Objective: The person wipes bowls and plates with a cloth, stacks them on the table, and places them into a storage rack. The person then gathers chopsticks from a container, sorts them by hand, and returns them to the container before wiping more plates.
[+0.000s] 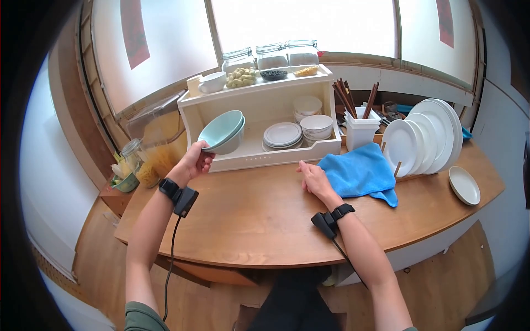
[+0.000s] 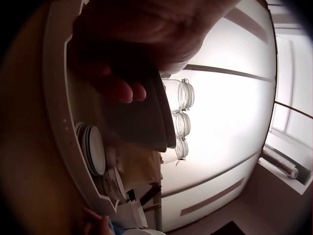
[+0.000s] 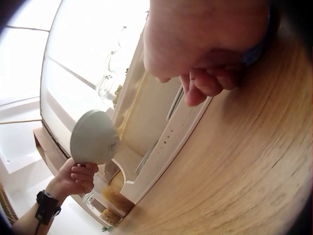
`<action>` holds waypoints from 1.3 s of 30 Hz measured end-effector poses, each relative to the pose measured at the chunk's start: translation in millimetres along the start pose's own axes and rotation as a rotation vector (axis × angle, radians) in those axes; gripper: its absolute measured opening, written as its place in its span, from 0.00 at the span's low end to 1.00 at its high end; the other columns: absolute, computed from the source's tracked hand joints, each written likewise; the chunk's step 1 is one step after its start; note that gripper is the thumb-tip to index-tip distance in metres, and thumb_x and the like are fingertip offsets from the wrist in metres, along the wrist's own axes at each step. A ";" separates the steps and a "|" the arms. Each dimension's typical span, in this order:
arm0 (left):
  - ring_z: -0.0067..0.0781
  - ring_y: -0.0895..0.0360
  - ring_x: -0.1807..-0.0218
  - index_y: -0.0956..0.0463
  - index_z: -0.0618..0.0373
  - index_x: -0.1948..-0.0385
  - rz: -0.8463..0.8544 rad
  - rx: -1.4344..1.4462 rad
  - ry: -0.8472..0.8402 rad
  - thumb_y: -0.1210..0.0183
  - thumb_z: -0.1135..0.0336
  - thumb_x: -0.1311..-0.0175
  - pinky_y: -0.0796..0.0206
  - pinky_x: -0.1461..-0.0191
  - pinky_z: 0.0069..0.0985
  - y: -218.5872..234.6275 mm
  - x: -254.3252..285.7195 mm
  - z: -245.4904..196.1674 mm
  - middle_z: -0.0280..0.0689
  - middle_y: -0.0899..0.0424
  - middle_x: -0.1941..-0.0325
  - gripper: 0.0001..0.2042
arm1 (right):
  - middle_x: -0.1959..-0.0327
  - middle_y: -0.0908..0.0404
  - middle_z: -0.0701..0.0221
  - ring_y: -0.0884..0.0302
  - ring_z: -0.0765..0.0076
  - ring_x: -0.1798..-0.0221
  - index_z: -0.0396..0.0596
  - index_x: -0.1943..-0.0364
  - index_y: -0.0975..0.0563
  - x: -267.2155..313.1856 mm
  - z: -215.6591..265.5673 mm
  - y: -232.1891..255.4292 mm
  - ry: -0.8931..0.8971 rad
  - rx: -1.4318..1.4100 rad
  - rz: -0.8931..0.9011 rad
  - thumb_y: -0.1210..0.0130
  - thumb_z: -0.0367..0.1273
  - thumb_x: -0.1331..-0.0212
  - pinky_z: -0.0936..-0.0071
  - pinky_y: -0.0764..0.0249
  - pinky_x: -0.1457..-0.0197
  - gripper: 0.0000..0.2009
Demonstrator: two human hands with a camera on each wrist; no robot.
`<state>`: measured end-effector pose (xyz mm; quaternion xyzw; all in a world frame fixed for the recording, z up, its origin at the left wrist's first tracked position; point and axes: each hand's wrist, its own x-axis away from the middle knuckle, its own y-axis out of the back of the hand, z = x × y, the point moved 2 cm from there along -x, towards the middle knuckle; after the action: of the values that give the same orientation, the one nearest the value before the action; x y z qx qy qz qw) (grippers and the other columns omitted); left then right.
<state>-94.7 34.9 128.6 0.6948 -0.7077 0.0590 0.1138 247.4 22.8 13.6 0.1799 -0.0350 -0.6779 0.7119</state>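
Observation:
Two nested pale green bowls point(image 1: 222, 128) are gripped at the rim by my left hand point(image 1: 193, 161), tilted in front of the left part of the white shelf point(image 1: 254, 161). The right wrist view shows the rounded underside of the bowls point(image 3: 95, 139), with the fingers curled below their edge. Seen from the left wrist, the bowls point(image 2: 139, 122) look dark against the window. My right hand point(image 1: 316, 179) is low over the wooden table point(image 1: 237, 215), its fingers loosely curled and holding nothing. Right beside it lies a crumpled blue cloth point(image 1: 361, 171).
Small plates point(image 1: 282, 133) and white bowls point(image 1: 317, 126) stand inside the shelf; glass jars point(image 1: 271, 60) and a white cup point(image 1: 212, 83) sit on top. To the right are a chopstick holder point(image 1: 361, 129), upright plates point(image 1: 400, 146) and a shallow dish point(image 1: 464, 186). Pasta containers point(image 1: 160, 143) stand left.

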 end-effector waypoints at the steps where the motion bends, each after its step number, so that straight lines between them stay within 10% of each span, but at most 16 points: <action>1: 0.18 0.41 0.89 0.33 0.52 0.81 0.000 -0.001 -0.002 0.53 0.56 0.46 0.47 0.87 0.17 2.3 -7.4 -4.4 0.26 0.35 0.89 0.12 | 0.87 0.25 0.66 0.29 0.72 0.85 0.37 0.61 0.22 0.0 0.2 0.0 0.004 0.008 -0.003 0.62 0.51 0.33 0.72 0.32 0.77 0.28; 18: 0.22 0.28 0.83 0.30 0.55 0.74 -0.073 0.004 -0.010 0.60 0.59 0.38 0.35 0.76 0.23 -8.3 -165.3 23.3 0.32 0.24 0.82 0.13 | 0.86 0.25 0.62 0.23 0.67 0.80 0.37 0.64 0.22 -0.5 1.8 -4.1 -0.002 0.070 -0.010 0.57 0.43 0.33 0.70 0.30 0.71 0.21; 39: 0.28 0.25 0.76 0.31 0.61 0.70 0.041 0.098 0.151 0.60 0.57 0.34 0.30 0.74 0.24 -36.0 -227.4 42.1 0.38 0.23 0.76 0.15 | 0.84 0.24 0.66 0.26 0.74 0.83 0.35 0.62 0.23 -1.6 2.6 -6.1 0.011 0.134 0.020 0.52 0.37 0.35 0.74 0.32 0.76 0.16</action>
<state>-60.2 244.3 30.0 0.6783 -0.7076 0.1478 0.1314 240.7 23.7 14.4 0.2304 -0.0780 -0.6660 0.7052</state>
